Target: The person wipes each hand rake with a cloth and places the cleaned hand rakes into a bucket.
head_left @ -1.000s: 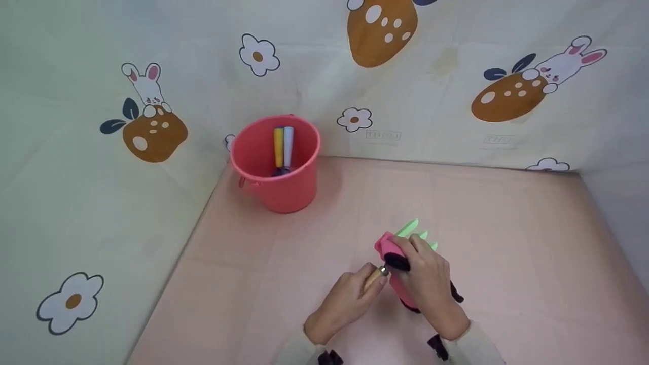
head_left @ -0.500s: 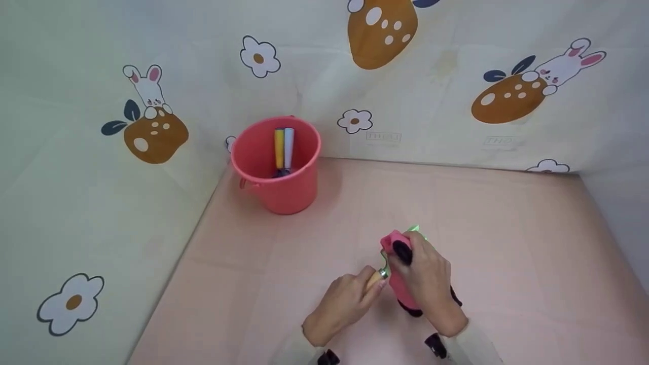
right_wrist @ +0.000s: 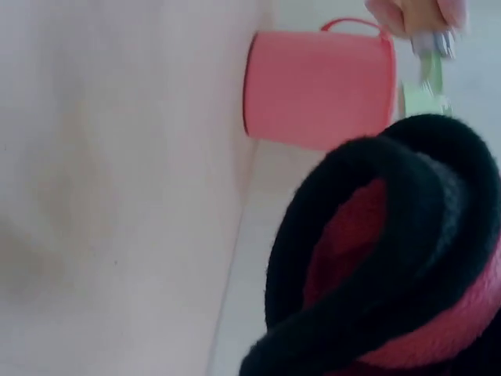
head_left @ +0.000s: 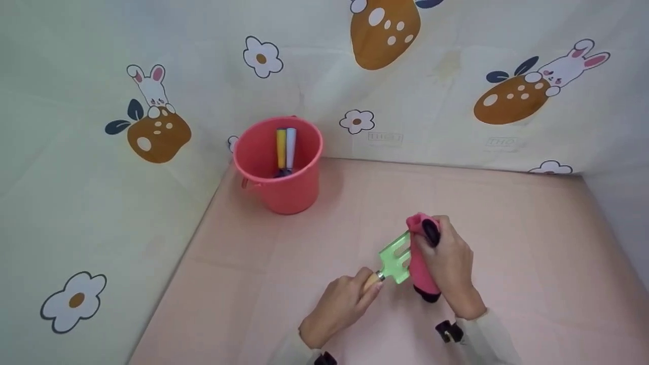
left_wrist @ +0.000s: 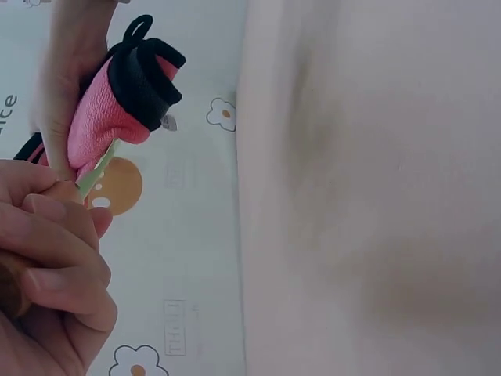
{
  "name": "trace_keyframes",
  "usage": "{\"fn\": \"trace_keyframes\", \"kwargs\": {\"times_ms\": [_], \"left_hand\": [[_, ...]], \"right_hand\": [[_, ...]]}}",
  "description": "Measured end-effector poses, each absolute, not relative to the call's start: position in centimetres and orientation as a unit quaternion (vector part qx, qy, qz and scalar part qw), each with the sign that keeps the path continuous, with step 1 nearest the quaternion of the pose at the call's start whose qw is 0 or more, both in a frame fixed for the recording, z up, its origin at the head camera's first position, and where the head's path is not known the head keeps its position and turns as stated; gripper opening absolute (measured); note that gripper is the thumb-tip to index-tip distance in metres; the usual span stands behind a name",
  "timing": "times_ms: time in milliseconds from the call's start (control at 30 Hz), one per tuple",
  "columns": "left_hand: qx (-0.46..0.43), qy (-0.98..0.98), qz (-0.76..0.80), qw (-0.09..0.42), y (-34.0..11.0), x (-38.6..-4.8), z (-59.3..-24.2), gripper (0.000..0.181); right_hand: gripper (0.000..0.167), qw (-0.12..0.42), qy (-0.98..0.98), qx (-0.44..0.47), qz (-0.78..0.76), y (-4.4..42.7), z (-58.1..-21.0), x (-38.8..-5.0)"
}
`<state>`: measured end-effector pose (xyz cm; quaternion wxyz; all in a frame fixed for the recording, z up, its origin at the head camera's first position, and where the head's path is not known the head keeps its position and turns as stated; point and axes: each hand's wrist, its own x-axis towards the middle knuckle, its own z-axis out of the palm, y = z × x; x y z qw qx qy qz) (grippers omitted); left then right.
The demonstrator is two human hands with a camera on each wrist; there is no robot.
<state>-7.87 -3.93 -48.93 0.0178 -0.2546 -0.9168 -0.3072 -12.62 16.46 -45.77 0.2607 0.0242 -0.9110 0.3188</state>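
My left hand (head_left: pixel 334 306) grips the wooden handle of a green garden hand fork (head_left: pixel 393 266), with the tines pointing up and right. In the left wrist view its curled fingers (left_wrist: pixel 66 235) wrap the handle. My right hand (head_left: pixel 454 263) holds a folded pink cloth (head_left: pixel 420 268) with black trim against the tine ends, which the cloth partly hides. Seen from the right wrist, the cloth (right_wrist: pixel 407 258) fills the lower right, its black edge looped over. Behind it appear a bit of green fork (right_wrist: pixel 423 98) and some left-hand fingers (right_wrist: pixel 387 16).
A red bucket (head_left: pixel 291 195) stands at the back left of the pink-covered surface (head_left: pixel 507 243), against the patterned wall sheet (head_left: pixel 304 76). Inside lean tools with a yellow handle (head_left: pixel 281 148) and a white handle (head_left: pixel 290 148).
My right hand and the cloth have moved right and slightly away, from the fork's neck towards its tine ends. The green fork head, largely covered before, now shows. My left hand has hardly moved.
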Motion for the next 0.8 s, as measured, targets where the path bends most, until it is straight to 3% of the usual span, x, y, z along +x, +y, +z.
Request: {"fn": "trace_keyframes", "kwargs": {"times_ms": [167, 300, 567, 800], "left_hand": [[-0.205, -0.912, -0.353, -0.037, -4.4, -7.7, -49.1, 0.028], [-0.171, -0.903, -0.389, -0.059, -4.7, -8.0, -49.2, 0.030], [-0.156, -0.884, -0.437, -0.054, -4.6, -8.5, -48.7, 0.034], [-0.165, -0.879, -0.447, -0.029, -4.3, -8.5, -48.4, 0.030]], "right_hand": [[0.029, 0.266, -0.911, -0.019, 0.314, 18.5, -44.9, -13.5], [0.030, 0.287, -0.900, -0.001, 0.328, 18.8, -44.5, -13.0], [0.032, 0.276, -0.889, 0.158, 0.328, 16.0, -45.1, -10.0], [0.036, 0.241, -0.894, 0.210, 0.313, 13.6, -45.9, -8.2]]}}
